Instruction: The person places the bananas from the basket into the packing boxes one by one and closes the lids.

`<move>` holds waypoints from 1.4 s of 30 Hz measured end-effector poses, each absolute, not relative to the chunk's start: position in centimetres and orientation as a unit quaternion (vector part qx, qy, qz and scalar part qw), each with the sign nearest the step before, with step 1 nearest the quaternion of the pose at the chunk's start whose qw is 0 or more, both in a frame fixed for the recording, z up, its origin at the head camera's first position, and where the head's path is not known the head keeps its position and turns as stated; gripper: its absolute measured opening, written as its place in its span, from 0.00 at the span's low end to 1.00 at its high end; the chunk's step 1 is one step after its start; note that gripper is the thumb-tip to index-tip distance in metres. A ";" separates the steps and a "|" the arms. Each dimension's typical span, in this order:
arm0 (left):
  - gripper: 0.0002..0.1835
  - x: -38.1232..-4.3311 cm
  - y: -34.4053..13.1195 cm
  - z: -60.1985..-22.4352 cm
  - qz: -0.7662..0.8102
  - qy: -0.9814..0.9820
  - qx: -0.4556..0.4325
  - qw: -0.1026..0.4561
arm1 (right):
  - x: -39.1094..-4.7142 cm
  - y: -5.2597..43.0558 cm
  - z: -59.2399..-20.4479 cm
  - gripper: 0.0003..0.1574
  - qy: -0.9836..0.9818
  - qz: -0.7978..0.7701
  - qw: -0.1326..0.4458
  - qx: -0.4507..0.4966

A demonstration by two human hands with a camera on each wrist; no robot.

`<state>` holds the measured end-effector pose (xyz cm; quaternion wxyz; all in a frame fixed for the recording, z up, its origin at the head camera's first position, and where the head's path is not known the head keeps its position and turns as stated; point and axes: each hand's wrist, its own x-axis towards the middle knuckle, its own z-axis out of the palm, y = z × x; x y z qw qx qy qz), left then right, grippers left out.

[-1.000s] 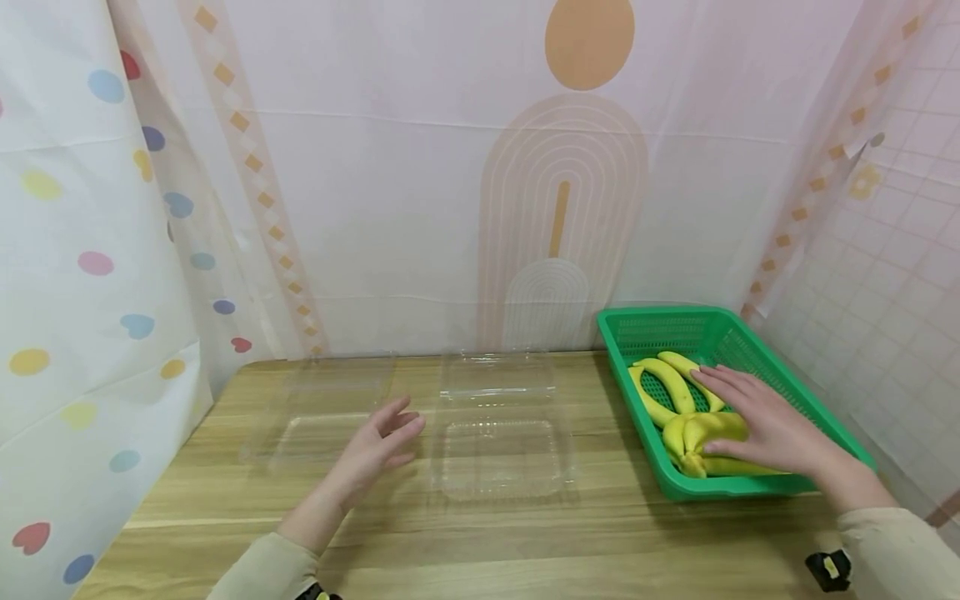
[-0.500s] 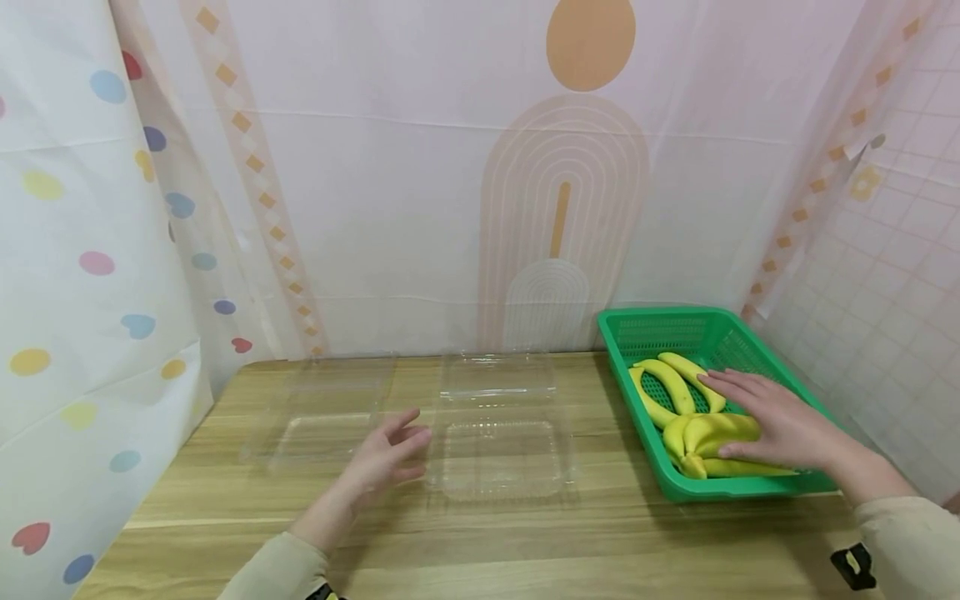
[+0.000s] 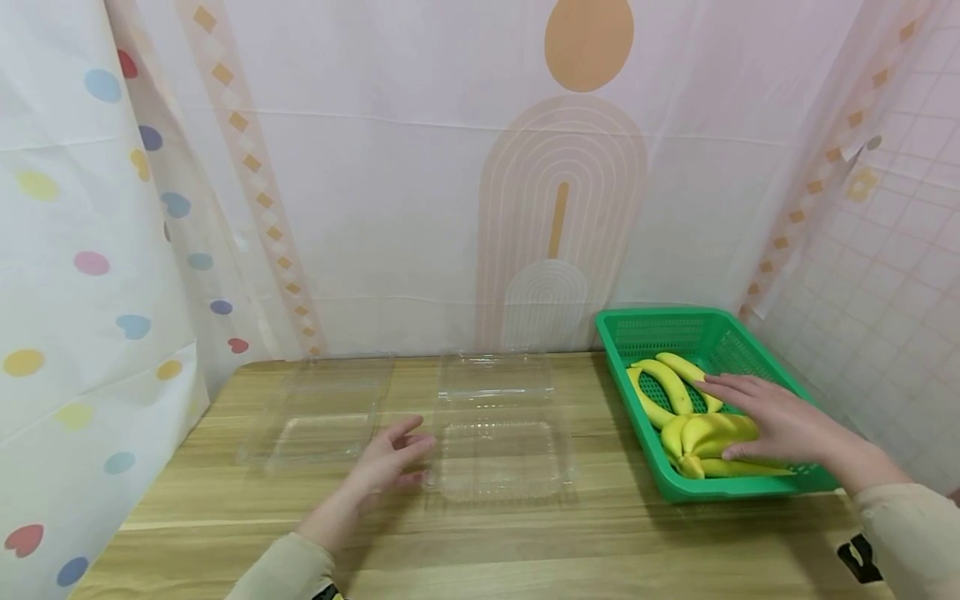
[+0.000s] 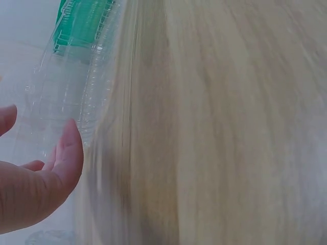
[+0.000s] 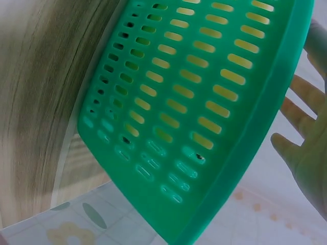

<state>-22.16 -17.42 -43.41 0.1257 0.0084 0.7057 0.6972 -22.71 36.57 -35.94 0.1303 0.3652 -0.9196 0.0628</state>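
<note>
A green plastic basket [image 3: 633, 433] on the right of the table holds several yellow bananas, some lying singly and a bunch [image 3: 708, 433] at the near end. Over the bunch is my right hand [image 3: 787, 429], fingers extended and apart; whether it touches a banana I cannot tell. The right wrist view shows that hand above the basket rim [image 5: 265, 132]. My left hand [image 3: 386, 462] hovers by the left edge of a clear plastic clamshell box [image 3: 498, 458] that lies with its lid back. Its fingers are loosely bent, holding nothing. Contact with the box is unclear.
A second clear clamshell box [image 3: 322, 437] lies opened farther left. All of this stands on a wood-grain table [image 3: 480, 550]. Behind it hangs a patterned curtain [image 3: 390, 208], with a dotted one [image 3: 60, 317] at the left and a checked one [image 3: 900, 292] at the right.
My left hand has shifted right and slightly nearer, closer to the middle box. The right hand has drawn a little to the right over the bananas. Basket and boxes stay put.
</note>
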 end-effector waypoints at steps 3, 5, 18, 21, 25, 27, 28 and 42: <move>0.37 -22.2 -17.4 -43.5 0.693 0.709 0.005 0.128 | -22.8 36.6 -35.9 0.57 -0.920 0.061 0.123 0.367; 0.37 -22.2 -17.3 -43.6 0.694 0.708 0.001 0.129 | -22.8 36.5 -35.9 0.57 -0.921 0.060 0.119 0.365; 0.35 -22.5 -17.1 -44.1 0.704 0.699 -0.016 0.124 | -23.2 36.5 -36.2 0.57 -0.919 0.056 0.107 0.375; 0.34 -22.6 -17.1 -44.2 0.702 0.701 -0.017 0.123 | -23.2 36.6 -36.4 0.58 -0.917 0.053 0.107 0.382; 0.34 -22.6 -17.1 -44.1 0.703 0.700 -0.019 0.123 | -23.3 36.6 -36.7 0.60 -0.916 0.051 0.106 0.384; 0.34 -22.6 -17.1 -44.1 0.703 0.700 -0.019 0.123 | -23.2 36.6 -36.8 0.60 -0.918 0.056 0.099 0.380; 0.33 -22.6 -17.1 -44.1 0.704 0.700 -0.021 0.122 | -23.2 36.6 -36.9 0.60 -0.919 0.057 0.096 0.377; 0.35 -22.5 -17.2 -44.2 0.707 0.695 -0.009 0.130 | -22.9 36.0 -37.4 0.61 -0.932 0.088 0.022 0.351</move>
